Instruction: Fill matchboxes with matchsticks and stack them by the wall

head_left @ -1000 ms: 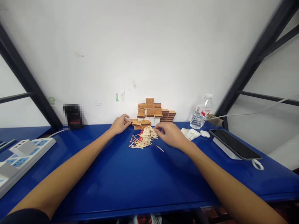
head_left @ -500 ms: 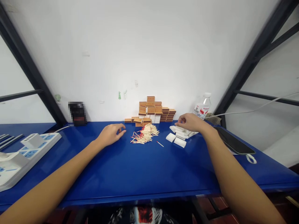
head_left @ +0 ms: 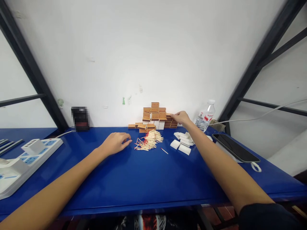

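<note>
My right hand (head_left: 181, 118) reaches to the back, thumb and fingers closed on a matchbox at the top of the brown stack of matchboxes (head_left: 170, 123). My left hand (head_left: 116, 143) rests on the blue table with fingers loosely curved and thumb apart, holding nothing. Right beside it lies a heap of red-tipped matches (head_left: 151, 140). One loose match (head_left: 164, 150) lies apart from the heap. Several white matchbox trays (head_left: 184, 149) are piled below my right forearm. Orange matchboxes (head_left: 154, 115) stand stacked against the wall, some on white ones.
A water bottle (head_left: 205, 116) stands at the back right, with a dark phone (head_left: 236, 148) in front of it. At left lies a white power strip (head_left: 45, 156) with plugs. A black object (head_left: 80, 119) stands by the wall. Dark metal posts (head_left: 251, 76) flank the table.
My right hand has moved from above the white trays, left and back to the brown matchbox stack. My left hand has hardly moved. The view has shifted slightly.
</note>
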Demonstrator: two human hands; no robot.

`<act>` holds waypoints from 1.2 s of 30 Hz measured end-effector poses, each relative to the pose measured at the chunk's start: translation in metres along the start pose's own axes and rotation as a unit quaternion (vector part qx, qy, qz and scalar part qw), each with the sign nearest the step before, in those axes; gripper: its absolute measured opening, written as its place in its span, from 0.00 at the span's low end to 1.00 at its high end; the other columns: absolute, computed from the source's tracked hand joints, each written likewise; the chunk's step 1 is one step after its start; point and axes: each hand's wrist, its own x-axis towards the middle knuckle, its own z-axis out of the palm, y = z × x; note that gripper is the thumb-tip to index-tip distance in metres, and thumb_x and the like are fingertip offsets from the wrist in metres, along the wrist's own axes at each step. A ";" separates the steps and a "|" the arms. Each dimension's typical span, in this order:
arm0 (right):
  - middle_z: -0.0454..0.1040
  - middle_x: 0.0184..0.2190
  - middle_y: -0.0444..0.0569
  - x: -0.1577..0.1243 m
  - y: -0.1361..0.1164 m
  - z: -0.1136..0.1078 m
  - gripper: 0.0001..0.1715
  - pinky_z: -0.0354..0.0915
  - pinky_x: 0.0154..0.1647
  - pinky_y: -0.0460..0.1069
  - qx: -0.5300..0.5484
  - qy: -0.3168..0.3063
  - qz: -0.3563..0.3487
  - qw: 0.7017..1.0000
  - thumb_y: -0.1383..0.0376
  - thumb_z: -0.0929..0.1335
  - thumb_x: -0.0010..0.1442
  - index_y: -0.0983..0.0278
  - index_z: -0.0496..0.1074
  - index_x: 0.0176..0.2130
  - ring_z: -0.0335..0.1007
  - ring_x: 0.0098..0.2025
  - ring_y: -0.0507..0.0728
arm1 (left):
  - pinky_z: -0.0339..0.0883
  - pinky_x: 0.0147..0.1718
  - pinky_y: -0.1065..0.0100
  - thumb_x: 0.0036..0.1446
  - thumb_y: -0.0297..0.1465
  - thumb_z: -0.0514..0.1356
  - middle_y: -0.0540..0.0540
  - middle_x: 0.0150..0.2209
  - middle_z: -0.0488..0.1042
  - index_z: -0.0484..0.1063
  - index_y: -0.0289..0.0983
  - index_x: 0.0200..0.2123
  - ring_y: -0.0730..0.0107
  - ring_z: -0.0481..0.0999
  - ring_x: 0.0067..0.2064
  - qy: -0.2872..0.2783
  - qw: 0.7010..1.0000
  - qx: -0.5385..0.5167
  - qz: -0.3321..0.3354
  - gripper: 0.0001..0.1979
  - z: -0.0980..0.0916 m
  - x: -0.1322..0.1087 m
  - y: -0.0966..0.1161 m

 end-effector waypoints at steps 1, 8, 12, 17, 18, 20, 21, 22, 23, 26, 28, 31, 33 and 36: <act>0.71 0.19 0.47 0.001 -0.001 0.002 0.16 0.61 0.31 0.48 0.004 0.000 0.007 1.000 0.58 0.76 0.57 0.69 0.77 0.30 0.67 0.27 0.54 | 0.65 0.37 0.64 0.69 0.41 0.55 0.43 0.38 0.82 0.79 0.42 0.44 0.59 0.80 0.38 -0.002 1.000 0.003 0.001 0.14 -0.001 0.000 0.001; 0.71 0.21 0.46 -0.021 -0.004 -0.022 0.14 0.56 0.23 0.46 0.057 0.035 0.015 0.998 0.60 0.71 0.62 0.66 0.74 0.28 0.61 0.22 0.50 | 0.64 0.34 0.65 0.71 0.40 0.54 0.45 0.37 0.81 0.78 0.40 0.44 0.64 0.79 0.35 0.029 0.999 0.007 0.045 0.16 -0.006 -0.003 0.006; 0.77 0.28 0.49 -0.076 -0.019 -0.028 0.15 0.53 0.20 0.45 0.192 -0.062 -0.071 0.977 0.55 0.73 0.61 0.65 0.76 0.34 0.62 0.22 0.49 | 0.67 0.34 0.66 0.69 0.45 0.58 0.47 0.40 0.81 0.76 0.40 0.53 0.69 0.76 0.31 0.078 0.995 -0.056 0.027 0.18 -0.007 -0.003 0.024; 0.81 0.31 0.51 -0.155 -0.036 0.008 0.22 0.61 0.22 0.45 0.203 -0.364 -0.146 0.897 0.48 0.75 0.58 0.65 0.76 0.33 0.68 0.22 0.49 | 0.70 0.35 0.65 0.62 0.51 0.65 0.45 0.45 0.81 0.72 0.39 0.60 0.68 0.76 0.34 0.103 0.986 -0.132 0.027 0.30 -0.012 -0.008 0.047; 0.82 0.33 0.52 -0.164 -0.037 0.016 0.23 0.64 0.24 0.46 0.201 -0.393 -0.156 0.883 0.47 0.74 0.59 0.65 0.76 0.34 0.69 0.23 0.50 | 0.69 0.35 0.66 0.62 0.51 0.65 0.46 0.43 0.81 0.74 0.39 0.58 0.68 0.76 0.34 0.096 0.986 -0.132 0.036 0.28 -0.013 -0.008 0.049; 0.83 0.34 0.52 -0.175 -0.037 0.027 0.24 0.66 0.26 0.47 0.200 -0.428 -0.164 0.866 0.46 0.73 0.61 0.66 0.76 0.35 0.71 0.24 0.51 | 0.67 0.33 0.67 0.63 0.49 0.64 0.47 0.37 0.80 0.78 0.39 0.51 0.69 0.75 0.32 0.069 0.988 -0.131 0.053 0.23 -0.014 -0.010 0.051; 0.83 0.35 0.52 -0.176 -0.037 0.029 0.24 0.67 0.27 0.47 0.187 -0.438 -0.175 0.862 0.46 0.73 0.62 0.66 0.76 0.36 0.71 0.25 0.51 | 0.66 0.31 0.67 0.63 0.49 0.64 0.48 0.34 0.79 0.79 0.39 0.48 0.70 0.74 0.31 0.050 0.988 -0.132 0.059 0.20 -0.014 -0.010 0.051; 0.83 0.35 0.52 -0.174 -0.036 0.028 0.23 0.66 0.28 0.48 0.160 -0.439 -0.195 0.863 0.47 0.72 0.63 0.65 0.77 0.37 0.71 0.25 0.52 | 0.64 0.30 0.67 0.63 0.48 0.64 0.49 0.32 0.78 0.80 0.39 0.45 0.70 0.73 0.30 0.029 0.988 -0.134 0.064 0.19 -0.015 -0.010 0.051; 0.82 0.34 0.51 -0.169 -0.034 0.024 0.20 0.66 0.29 0.48 0.117 -0.426 -0.221 0.869 0.49 0.72 0.64 0.65 0.77 0.37 0.72 0.27 0.52 | 0.64 0.30 0.67 0.62 0.47 0.64 0.49 0.31 0.77 0.81 0.39 0.43 0.70 0.72 0.29 0.010 0.988 -0.137 0.068 0.18 -0.015 -0.009 0.051; 0.81 0.34 0.51 -0.144 -0.025 -0.002 0.12 0.62 0.33 0.48 -0.080 -0.285 -0.305 0.905 0.57 0.72 0.65 0.64 0.79 0.36 0.73 0.32 0.55 | 0.62 0.30 0.66 0.59 0.45 0.65 0.49 0.30 0.78 0.82 0.39 0.40 0.70 0.72 0.29 -0.028 0.988 -0.129 0.078 0.16 -0.019 -0.008 0.049; 0.81 0.35 0.51 -0.122 -0.014 -0.022 0.12 0.59 0.33 0.49 -0.214 -0.208 -0.308 0.903 0.56 0.73 0.64 0.63 0.78 0.38 0.74 0.35 0.58 | 0.61 0.30 0.66 0.57 0.44 0.65 0.48 0.30 0.78 0.81 0.39 0.37 0.68 0.73 0.29 -0.048 0.990 -0.103 0.079 0.14 -0.022 -0.008 0.046; 0.81 0.40 0.54 -0.096 0.006 -0.043 0.22 0.61 0.34 0.50 -0.328 -0.215 -0.252 0.885 0.49 0.75 0.59 0.64 0.78 0.44 0.76 0.38 0.60 | 0.57 0.28 0.65 0.53 0.42 0.65 0.47 0.29 0.78 0.79 0.39 0.31 0.66 0.73 0.28 -0.071 0.995 -0.033 0.054 0.12 -0.029 -0.009 0.035; 0.81 0.42 0.55 -0.086 0.017 -0.047 0.27 0.62 0.34 0.50 -0.360 -0.247 -0.219 0.872 0.46 0.76 0.55 0.64 0.79 0.43 0.77 0.39 0.62 | 0.56 0.28 0.66 0.52 0.42 0.65 0.47 0.27 0.78 0.79 0.40 0.29 0.65 0.73 0.28 -0.084 0.996 -0.007 0.030 0.12 -0.034 -0.009 0.025; 0.81 0.42 0.55 -0.081 0.024 -0.043 0.29 0.62 0.34 0.50 -0.365 -0.285 -0.200 0.863 0.44 0.77 0.51 0.63 0.80 0.41 0.77 0.39 0.62 | 0.56 0.28 0.66 0.51 0.43 0.65 0.47 0.28 0.79 0.80 0.40 0.30 0.65 0.75 0.28 -0.106 0.994 0.011 -0.017 0.12 -0.039 -0.008 0.013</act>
